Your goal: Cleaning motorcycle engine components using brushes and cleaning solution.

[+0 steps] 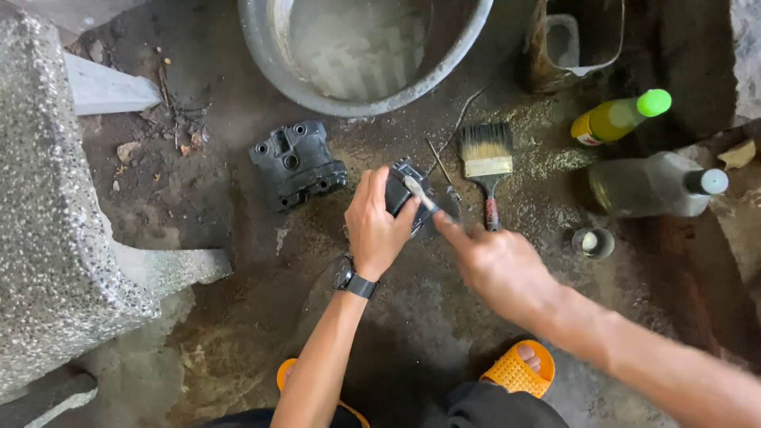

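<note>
Head view: left hand [379, 226] is closed around a small black part [400, 190] on the wet floor [238, 317]. Right hand [495, 265] pinches a thin tool [420, 194], its tip touching the part. Near them lie a brush [486, 162] and a black cover [297, 162].

Small engine part [404, 194]: dark grey to black metal casting, grimy, blocky in shape, held just above the stained concrete floor in front of the person, largely covered by the left hand so its full outline cannot be told. Thin tool [420, 194]: slim, pale, rod-like piece, tilted, its upper end lying against the top face of the part, its lower end pinched in the right hand.
</note>
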